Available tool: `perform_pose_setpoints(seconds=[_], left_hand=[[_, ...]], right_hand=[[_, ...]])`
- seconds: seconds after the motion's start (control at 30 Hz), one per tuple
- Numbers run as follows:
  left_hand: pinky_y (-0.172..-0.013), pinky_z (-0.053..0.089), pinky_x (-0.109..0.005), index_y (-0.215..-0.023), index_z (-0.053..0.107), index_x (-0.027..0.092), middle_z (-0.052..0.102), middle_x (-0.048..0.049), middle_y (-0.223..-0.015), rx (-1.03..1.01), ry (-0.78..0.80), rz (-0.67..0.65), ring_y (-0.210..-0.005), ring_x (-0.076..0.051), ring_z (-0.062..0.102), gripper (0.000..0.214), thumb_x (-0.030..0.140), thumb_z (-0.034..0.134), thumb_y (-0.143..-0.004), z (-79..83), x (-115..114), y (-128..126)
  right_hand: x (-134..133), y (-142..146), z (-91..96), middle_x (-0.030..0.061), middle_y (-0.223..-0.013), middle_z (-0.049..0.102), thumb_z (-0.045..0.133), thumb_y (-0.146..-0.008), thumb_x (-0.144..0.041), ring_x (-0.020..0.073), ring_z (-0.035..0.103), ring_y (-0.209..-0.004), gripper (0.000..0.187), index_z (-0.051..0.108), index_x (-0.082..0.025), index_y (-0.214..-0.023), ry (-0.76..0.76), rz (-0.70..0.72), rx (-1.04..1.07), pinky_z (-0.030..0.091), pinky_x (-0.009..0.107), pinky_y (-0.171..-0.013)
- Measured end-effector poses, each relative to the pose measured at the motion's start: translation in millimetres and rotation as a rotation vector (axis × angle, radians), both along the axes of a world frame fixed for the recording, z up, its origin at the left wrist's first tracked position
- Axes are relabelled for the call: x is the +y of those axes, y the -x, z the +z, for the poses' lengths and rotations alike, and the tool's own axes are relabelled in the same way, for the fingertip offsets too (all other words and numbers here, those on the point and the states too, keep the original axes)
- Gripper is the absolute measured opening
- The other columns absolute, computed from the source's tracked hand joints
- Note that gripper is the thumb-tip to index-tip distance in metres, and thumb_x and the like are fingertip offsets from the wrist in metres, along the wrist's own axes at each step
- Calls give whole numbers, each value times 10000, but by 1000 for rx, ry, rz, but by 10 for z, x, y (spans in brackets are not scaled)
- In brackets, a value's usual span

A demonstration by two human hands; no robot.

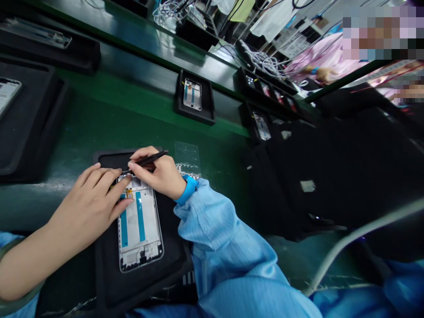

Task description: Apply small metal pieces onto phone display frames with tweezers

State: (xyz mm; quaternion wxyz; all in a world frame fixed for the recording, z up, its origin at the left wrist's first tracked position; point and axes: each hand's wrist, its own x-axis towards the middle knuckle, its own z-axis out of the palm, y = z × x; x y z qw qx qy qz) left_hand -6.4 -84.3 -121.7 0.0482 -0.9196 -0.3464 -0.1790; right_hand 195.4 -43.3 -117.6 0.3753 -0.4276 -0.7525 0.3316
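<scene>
A white phone frame (141,234) with two blue strips lies in a black tray (109,274) on the green belt in front of me. My left hand (89,203) rests on the frame's upper left part, fingers stretched out and pressing down. My right hand (159,174) pinches black tweezers (149,159), their tip touching the top edge of the frame. A blue cuff and light blue sleeve cover my right arm.
More black trays with phone frames (192,95) sit further along the green conveyor (132,110). A clear film sheet (187,155) lies beside my right hand. A large black tray (26,123) sits at the left. A person in pink (318,57) works at the far right.
</scene>
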Motion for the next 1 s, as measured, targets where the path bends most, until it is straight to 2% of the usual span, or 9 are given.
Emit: perform_pose_setpoints(seconds=[0.1,0.27,0.43,0.6,0.7,0.83,0.93,1.0], left_hand=[[-1014,440,-595,-1205,649,82,633,-208,-1142,-13,28,6,-1047,-347,596,395,355,490,-968,-6,-3,2],[-1018,438,-599,-1200,642,70,630,-210,-1137,-21,26,8,-1036,-350,600,396,352,493,-966,-13,-9,-2],[-1021,435,-602,-1216,622,72,622,-210,-1183,-22,35,8,-1065,-362,595,408,367,488,-968,-15,-9,6],[-1014,440,-591,-1226,616,79,631,-207,-1181,-13,25,8,-1057,-357,600,409,371,497,-966,-10,0,12],[-1008,442,-594,-1197,622,78,632,-207,-1183,-4,15,3,-1057,-363,598,392,368,497,-965,-6,5,9],[-994,452,-592,-1120,641,72,639,-210,-1143,5,11,-10,-1033,-366,603,373,371,477,-970,4,10,7],[-985,460,-592,-1156,642,86,639,-211,-1161,16,9,-15,-1045,-368,607,373,358,462,-975,2,14,14],[-991,460,-595,-1186,640,103,636,-210,-1190,19,10,-23,-1076,-367,606,363,338,458,-979,-4,16,19]], right_hand=[[1,1,1,31,-978,699,591,-932,-299,121,685,-820,151,619,-168,-1004,-6,-1,-8,557,238,-762],[-1,47,1,51,-1051,706,579,-945,-312,151,687,-965,155,623,-176,-1003,-42,10,-107,551,276,-882],[-9,56,1,26,-987,698,580,-924,-305,127,688,-847,144,608,-187,-999,19,-59,-27,573,252,-783],[-18,20,15,23,-945,695,572,-909,-291,129,685,-818,135,602,-188,-990,26,-110,0,573,254,-760],[-27,38,10,37,-958,697,542,-921,-266,132,680,-839,123,603,-179,-983,-66,-56,-47,558,252,-781],[-42,67,40,44,-972,694,488,-946,-209,153,665,-915,146,628,-194,-985,-243,98,-310,526,262,-790],[-5,-38,124,45,-958,694,480,-989,-278,155,656,-906,179,637,-192,-992,-273,23,-287,522,268,-791],[49,-167,174,64,-996,700,449,-1012,-287,178,639,-970,222,645,-182,-1024,-297,-67,-282,510,314,-885]])
